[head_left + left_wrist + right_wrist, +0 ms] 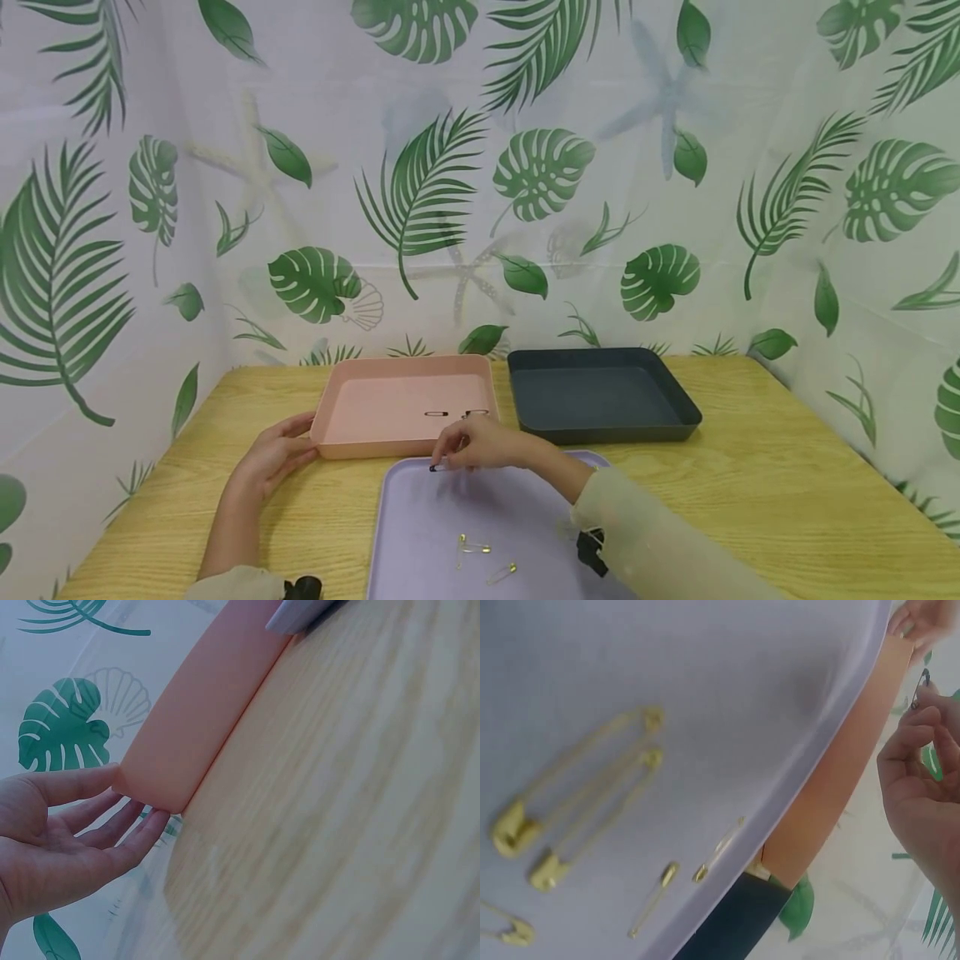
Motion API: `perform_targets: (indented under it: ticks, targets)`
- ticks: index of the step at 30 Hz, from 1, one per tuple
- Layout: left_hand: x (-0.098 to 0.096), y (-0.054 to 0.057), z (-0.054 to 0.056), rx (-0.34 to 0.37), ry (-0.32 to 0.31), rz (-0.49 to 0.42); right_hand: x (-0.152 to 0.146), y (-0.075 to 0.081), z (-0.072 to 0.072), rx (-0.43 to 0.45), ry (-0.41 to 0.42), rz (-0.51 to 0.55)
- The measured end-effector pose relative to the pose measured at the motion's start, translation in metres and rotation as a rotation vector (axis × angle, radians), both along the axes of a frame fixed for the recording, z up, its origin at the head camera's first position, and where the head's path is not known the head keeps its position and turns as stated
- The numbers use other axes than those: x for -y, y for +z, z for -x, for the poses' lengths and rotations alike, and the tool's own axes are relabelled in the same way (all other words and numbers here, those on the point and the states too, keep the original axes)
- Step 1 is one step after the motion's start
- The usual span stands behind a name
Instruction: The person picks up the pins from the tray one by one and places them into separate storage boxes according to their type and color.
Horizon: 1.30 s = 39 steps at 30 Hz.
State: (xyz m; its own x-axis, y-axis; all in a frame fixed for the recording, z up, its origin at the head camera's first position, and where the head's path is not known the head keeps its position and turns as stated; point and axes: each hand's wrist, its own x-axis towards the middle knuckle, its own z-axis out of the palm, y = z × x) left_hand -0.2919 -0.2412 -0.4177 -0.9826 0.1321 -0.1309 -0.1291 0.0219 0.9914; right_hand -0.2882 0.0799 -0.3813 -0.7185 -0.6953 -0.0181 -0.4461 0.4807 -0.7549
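Note:
My right hand point(483, 442) point(922, 772) pinches a black safety pin point(436, 468) point(921, 686) between thumb and fingertips, above the far edge of the lavender tray point(408, 525). Just beyond it stands the pink tray point(375, 451), with a few dark safety pins point(436, 413) lying inside near its right side. My left hand point(273, 458) point(67, 832) rests its extended fingertips against the left corner of the pink tray. Several gold safety pins point(476, 547) point(592, 780) lie on the lavender tray, close to the right wrist camera.
A dark blue-grey tray point(607, 434) stands to the right of the pink one. All the trays are on a wood-grain table point(750, 483). Behind it hangs a white curtain point(465, 200) printed with green leaves.

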Motion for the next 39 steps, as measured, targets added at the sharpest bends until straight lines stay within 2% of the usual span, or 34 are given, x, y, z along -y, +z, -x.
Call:
perform_targets:
  ticks: [4,12,15,18,25,34,39]
  targets:
    - [0.000,0.000,0.000,0.001,0.000,0.004,-0.004,0.004,0.008,-0.009,-0.014,0.021]
    - [0.001,0.000,0.000,0.001,0.001,0.011,-0.008,0.008,0.028,0.066,-0.058,0.156]
    - [0.001,0.001,0.000,-0.001,-0.001,0.010,-0.010,0.010,0.034,0.080,-0.081,0.172]
    - [0.001,0.000,0.000,-0.003,0.001,0.005,-0.013,0.011,0.039,0.077,-0.133,0.152]
    - [0.001,-0.001,0.000,-0.011,-0.009,-0.026,-0.019,0.004,0.053,0.052,-0.354,0.072]
    - [0.001,-0.001,-0.001,-0.001,-0.006,-0.020,-0.023,-0.004,0.063,0.078,-0.443,0.057]
    - [0.001,0.000,0.001,-0.007,-0.009,-0.015,-0.025,-0.005,0.066,0.076,-0.463,0.051]
